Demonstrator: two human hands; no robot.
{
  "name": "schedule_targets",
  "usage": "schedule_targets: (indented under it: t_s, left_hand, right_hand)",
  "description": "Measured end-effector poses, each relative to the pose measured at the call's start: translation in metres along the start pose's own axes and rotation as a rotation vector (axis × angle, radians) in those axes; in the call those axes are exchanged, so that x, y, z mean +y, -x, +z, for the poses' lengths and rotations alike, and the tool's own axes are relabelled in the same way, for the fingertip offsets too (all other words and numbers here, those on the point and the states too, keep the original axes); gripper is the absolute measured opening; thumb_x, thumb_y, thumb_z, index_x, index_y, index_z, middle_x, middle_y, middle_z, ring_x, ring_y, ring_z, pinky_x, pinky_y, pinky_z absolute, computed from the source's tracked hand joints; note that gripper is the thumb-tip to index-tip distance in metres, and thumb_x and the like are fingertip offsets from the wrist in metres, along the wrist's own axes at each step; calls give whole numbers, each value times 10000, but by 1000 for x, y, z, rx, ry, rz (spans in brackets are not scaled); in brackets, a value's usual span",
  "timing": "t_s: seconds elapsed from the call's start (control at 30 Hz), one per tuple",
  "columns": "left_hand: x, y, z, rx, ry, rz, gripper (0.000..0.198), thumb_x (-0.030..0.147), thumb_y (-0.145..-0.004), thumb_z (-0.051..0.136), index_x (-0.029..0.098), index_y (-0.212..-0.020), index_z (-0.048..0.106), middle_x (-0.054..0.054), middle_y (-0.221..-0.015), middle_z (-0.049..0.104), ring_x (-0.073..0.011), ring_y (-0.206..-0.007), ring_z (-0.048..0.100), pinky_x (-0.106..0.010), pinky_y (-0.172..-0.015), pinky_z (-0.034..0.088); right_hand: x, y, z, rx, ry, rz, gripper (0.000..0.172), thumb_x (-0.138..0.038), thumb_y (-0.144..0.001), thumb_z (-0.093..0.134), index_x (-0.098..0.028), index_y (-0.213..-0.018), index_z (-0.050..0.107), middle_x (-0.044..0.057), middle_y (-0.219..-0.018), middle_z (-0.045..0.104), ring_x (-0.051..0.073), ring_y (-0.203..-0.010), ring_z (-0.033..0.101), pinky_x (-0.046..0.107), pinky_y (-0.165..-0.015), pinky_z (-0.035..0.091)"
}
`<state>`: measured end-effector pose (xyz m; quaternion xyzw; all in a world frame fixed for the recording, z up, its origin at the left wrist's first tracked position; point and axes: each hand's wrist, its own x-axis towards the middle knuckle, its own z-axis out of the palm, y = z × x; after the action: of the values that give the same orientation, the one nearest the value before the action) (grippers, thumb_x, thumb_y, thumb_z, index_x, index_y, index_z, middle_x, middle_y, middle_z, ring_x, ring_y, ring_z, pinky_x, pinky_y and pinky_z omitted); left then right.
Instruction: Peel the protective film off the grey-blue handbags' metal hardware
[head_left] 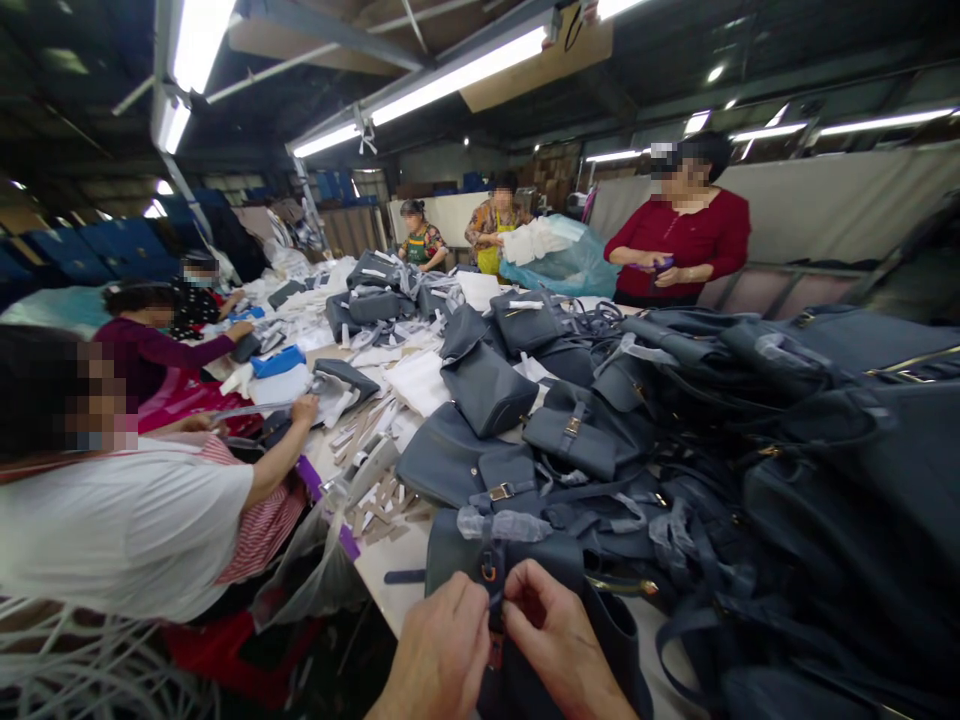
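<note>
A dark blue-grey backpack (551, 550) lies in front of me at the table's near edge. Clear plastic wraps its top handle (502, 524), and below it a small strap with a gold-coloured ring (489, 572) runs down the flap. My left hand (442, 640) is closed at the left side of this strap, its fingers curled. From the right, my right hand (551, 630) pinches the same strap between thumb and forefinger. A reddish-brown patch (496, 650) shows between the hands. The exact fingertip contact is partly hidden.
More dark bags (847, 500) are heaped to the right and ahead. Cardboard strips (390, 515) and white packing sheets (420, 380) lie left of the pile. A person in a white shirt (142, 520) works close on my left; several others stand or sit around the table.
</note>
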<state>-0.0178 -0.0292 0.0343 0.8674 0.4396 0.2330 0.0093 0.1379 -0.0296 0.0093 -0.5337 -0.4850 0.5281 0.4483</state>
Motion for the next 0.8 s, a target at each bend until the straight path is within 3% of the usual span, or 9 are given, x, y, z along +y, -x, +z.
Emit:
schedule_targets:
  t_s: [0.1, 0.23, 0.33, 0.47, 0.63, 0.73, 0.8]
  left_hand:
    - [-2, -5, -5, -31, 30, -48, 188, 51, -823, 410, 228, -778, 457, 2, -712, 570, -158, -608, 600, -261, -530, 394]
    - [-7, -12, -6, -16, 50, -75, 171, 70, -829, 430, 227, -771, 463, 8, -714, 568, -156, -624, 598, -261, -542, 390]
    - [-10, -13, -4, 2, 6, -24, 177, 77, -862, 404, 224, -793, 472, -4, -740, 578, -168, -655, 599, -270, -565, 403]
    - [-7, -11, -1, 77, -68, 61, 208, 86, -908, 348, 221, -814, 475, -17, -740, 589, -185, -649, 594, -286, -549, 405]
    - [-2, -10, 0, 173, -154, 142, 281, 170, -988, 247, 223, -822, 468, -16, -706, 587, -187, -595, 576, -301, -519, 386]
    - [-2, -13, 4, 187, -131, 100, 317, 210, -1007, 212, 226, -807, 458, -15, -705, 584, -175, -593, 581, -289, -528, 401]
    - [-2, -16, 7, 215, -97, 89, 329, 223, -1011, 205, 227, -805, 461, -8, -700, 581, -167, -585, 579, -279, -527, 405]
  right_hand:
    - [1, 0, 5, 34, -126, 42, 122, -247, -658, 608, -221, -650, 489, -67, -565, 507, 117, -526, 505, 233, -530, 409]
    - [1, 2, 9, -82, -334, 217, 176, -295, -586, 646, -211, -674, 520, -70, -492, 535, 120, -448, 517, 246, -501, 421]
    - [-1, 4, 8, -144, -314, 270, 158, -298, -574, 646, -201, -632, 535, -75, -471, 517, 114, -454, 515, 243, -516, 429]
    - [-5, 6, 6, -85, -180, 119, 75, -257, -622, 620, -203, -657, 581, -74, -509, 511, 114, -499, 511, 221, -513, 413]
    - [-4, 6, 8, -5, -91, 15, 100, -298, -728, 560, -212, -678, 573, -35, -549, 571, 145, -507, 552, 236, -497, 444]
    - [6, 9, 7, 57, 255, -263, 193, -237, -817, 487, -202, -683, 621, 17, -652, 615, 166, -610, 610, 248, -577, 488]
    - [17, 11, 4, 85, 430, -437, 265, -176, -862, 422, -192, -861, 686, 53, -756, 648, 178, -699, 649, 253, -642, 521]
